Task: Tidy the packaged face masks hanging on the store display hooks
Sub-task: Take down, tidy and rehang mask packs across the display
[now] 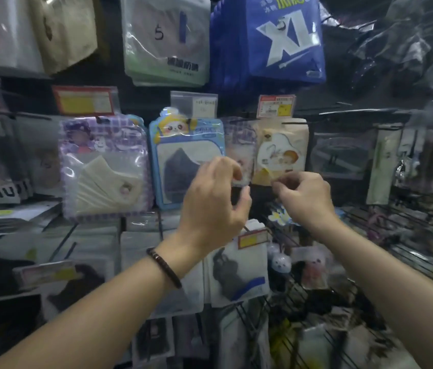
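Dark display wall [143, 99], hooks crowded, packs overlapping edge to edge. Middle row from 9 to 3 o'clock: gingham mask pack [103, 166], panda mask pack [187, 161], lilac mask pack [238, 139], cream mask pack [280, 153]. Lilac mask pack tucked between panda mask pack and cream mask pack, both side edges covered by them. Narrow dark gap between gingham mask pack and panda mask pack. Small open dark patch under lilac and cream packs, between the hands. Blue XL pack [284, 35] at 12 o'clock, lower edge just above price tag [276, 106]. White mask pack [239, 272] at 6 o'clock, below the hands. Wire rack [369, 235] at 4 o'clock, cluttered.

Left hand [215, 193] raised at centre, back toward camera, fingers curled onto lower edge of lilac mask pack, thumb beneath, narrow grip holding it. Right hand [303, 195] just beside at 3 o'clock, knuckles up, fingertips pinching lower left corner of cream mask pack. Hands near, not touching. Bracelet [164, 267] on left wrist. Forearms bare, coming up from 7 and 5 o'clock.
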